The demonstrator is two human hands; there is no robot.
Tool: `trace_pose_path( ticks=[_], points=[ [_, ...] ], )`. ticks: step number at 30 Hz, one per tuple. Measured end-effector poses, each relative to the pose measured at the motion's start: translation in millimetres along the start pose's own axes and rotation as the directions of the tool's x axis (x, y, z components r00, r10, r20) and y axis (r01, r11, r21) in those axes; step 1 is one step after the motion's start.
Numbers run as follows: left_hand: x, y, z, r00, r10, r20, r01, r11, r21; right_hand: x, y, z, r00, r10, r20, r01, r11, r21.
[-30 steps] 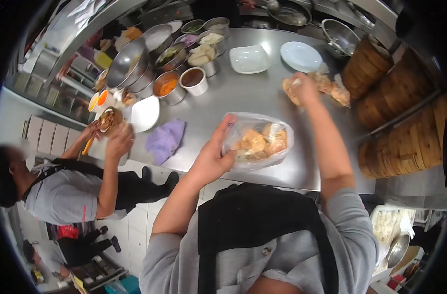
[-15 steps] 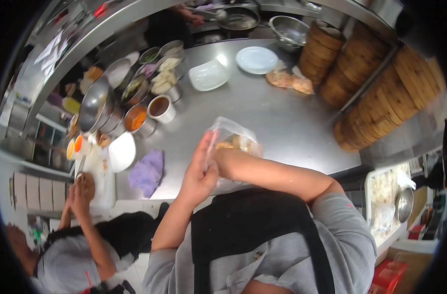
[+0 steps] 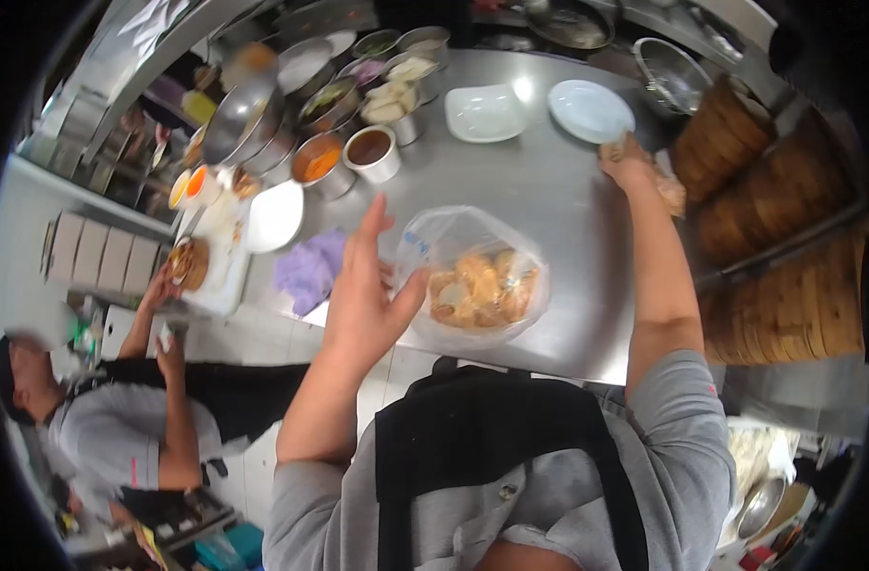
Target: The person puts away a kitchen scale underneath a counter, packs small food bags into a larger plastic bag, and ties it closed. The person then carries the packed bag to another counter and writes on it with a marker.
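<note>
A clear plastic bag (image 3: 473,228) lies with its mouth spread on the steel table, with orange-brown food pieces (image 3: 482,290) inside. My left hand (image 3: 363,295) is at the bag's left edge, thumb apart and fingers stretched; whether the thumb touches the plastic I cannot tell. At the far right, my right hand (image 3: 627,162) reaches beside the pale oval plate (image 3: 592,109). Its fingers curl over a small bag of food, mostly hidden beneath them. Another small bag of food (image 3: 672,195) shows partly behind my right wrist.
Bamboo steamers (image 3: 787,305) stand stacked on the right. A white dish (image 3: 487,112) sits toward the back. Sauce cup (image 3: 372,155), metal food containers and a purple cloth (image 3: 311,271) occupy the left. A co-worker (image 3: 139,428) handles food at a cutting board (image 3: 225,257).
My right hand has left the large bag and reached to the small bags by the plate. The large bag now lies spread open with its food showing. The view has shifted.
</note>
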State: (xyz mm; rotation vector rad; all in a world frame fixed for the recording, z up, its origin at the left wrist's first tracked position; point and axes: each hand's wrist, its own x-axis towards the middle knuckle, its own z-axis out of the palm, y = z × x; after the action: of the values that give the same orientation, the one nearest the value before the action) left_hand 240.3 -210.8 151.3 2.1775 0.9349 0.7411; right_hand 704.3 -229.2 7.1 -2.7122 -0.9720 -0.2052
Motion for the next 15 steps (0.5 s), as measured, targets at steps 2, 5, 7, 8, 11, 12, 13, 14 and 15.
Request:
trace_pose_path(
  ticks=[2,5,7,8,11,12,13,14,15],
  points=[
    [10,5,-2,0.999,0.018,-0.043,-0.015,0.997,0.071,-11,1,26,0.994,-0.096,-0.058,0.090,0.991,-0.102],
    [30,7,1,0.985,0.163,0.052,-0.171,0.938,0.302,-36,-9,2,0.995,-0.045,-0.089,0.038,0.996,-0.087],
    [39,6,10,0.957,0.251,0.144,-0.288,0.873,0.394,-77,-25,-44,0.983,0.144,0.117,-0.168,0.960,0.223],
    [44,4,14,0.954,0.267,0.138,-0.300,0.874,0.382,-82,-7,-32,0.990,0.049,0.133,-0.099,0.910,0.403],
    [58,-3,22,0.933,0.236,0.272,-0.325,0.878,0.352,-148,-26,-98,0.985,-0.088,0.150,-0.078,0.543,0.836],
    [63,-6,24,0.925,0.176,0.336,-0.284,0.909,0.305,-177,-51,-134,0.994,-0.085,0.070,-0.031,0.398,0.917],
    [67,-7,27,0.904,0.123,0.408,-0.245,0.934,0.261,-204,-75,-157,0.998,-0.063,-0.013,0.028,0.244,0.969],
    [71,-10,30,0.890,0.152,0.429,-0.276,0.930,0.242,-225,-92,-162,0.983,-0.053,-0.173,0.181,0.290,0.940],
    [76,-13,34,0.899,0.136,0.416,-0.230,0.955,0.186,-242,-106,-165,0.942,-0.052,-0.331,0.328,0.342,0.880]
  ],
)
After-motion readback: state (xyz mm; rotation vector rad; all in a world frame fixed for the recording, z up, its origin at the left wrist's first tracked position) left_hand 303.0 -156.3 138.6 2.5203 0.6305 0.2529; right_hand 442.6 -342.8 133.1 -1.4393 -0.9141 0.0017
